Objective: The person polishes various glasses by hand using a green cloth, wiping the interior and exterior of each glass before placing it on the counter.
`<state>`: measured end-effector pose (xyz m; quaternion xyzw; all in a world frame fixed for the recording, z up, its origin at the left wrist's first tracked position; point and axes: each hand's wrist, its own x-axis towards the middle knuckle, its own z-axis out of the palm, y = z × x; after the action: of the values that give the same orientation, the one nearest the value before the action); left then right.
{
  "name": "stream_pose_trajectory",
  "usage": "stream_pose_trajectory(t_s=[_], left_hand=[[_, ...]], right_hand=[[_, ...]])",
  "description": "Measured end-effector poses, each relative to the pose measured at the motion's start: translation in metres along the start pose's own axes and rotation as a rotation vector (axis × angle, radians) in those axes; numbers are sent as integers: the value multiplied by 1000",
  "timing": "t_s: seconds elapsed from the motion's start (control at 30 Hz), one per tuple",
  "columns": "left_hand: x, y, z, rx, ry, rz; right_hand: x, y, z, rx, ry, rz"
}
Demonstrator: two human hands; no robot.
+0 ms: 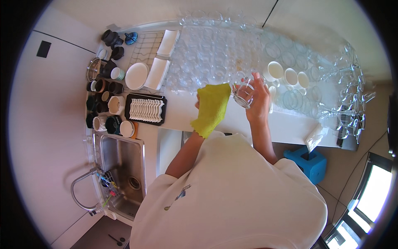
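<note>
My right hand (260, 101) holds a clear glass vessel (243, 100) tilted above the front of the counter, with its fingers around the far side. A yellow-green cleaning cloth (214, 105) is draped over my left hand (197, 102) and hides most of it; only a bit of the fingers shows at the cloth's left edge. Cloth and glass are close together, and a narrow gap seems to part them. Behind both hands stand many closely set clear glasses (214, 53). White mugs (275, 71) stand just right of my right hand, beside a white spoon (271, 99).
A black tray of white wavy pieces (146, 110), white plates (136, 76) and dark cups (113, 124) fill the left side. The steel sink (124, 168) with its faucet (74, 190) lies nearer left. Stemmed glasses (354, 102) line the right end, above a blue jerrycan (314, 166).
</note>
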<state>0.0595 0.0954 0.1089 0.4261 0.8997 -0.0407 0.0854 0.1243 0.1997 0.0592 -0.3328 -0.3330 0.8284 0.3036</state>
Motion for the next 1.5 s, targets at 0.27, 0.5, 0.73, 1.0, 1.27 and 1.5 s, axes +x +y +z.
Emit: stream_pose_trajectory(t_s=[0.27, 0.5, 0.73, 1.0, 1.27, 1.5], left_hand=[[0, -24, 14, -613, 187, 147], [6, 4, 73, -1386, 532, -31], [20, 31, 47, -1392, 498, -13], [-3, 18, 54, -1562, 578, 152], [-13, 1, 41, -1549, 188, 74], [-13, 6, 46, -1143, 294, 36]], right_hand=[[8, 18, -10, 106, -14, 30], [-3, 15, 6, 58, 5, -82], [6, 9, -2, 197, 100, 17], [-9, 6, -5, -147, -336, -158], [-9, -24, -13, -825, -707, -420], [-22, -25, -12, -804, -660, -542]])
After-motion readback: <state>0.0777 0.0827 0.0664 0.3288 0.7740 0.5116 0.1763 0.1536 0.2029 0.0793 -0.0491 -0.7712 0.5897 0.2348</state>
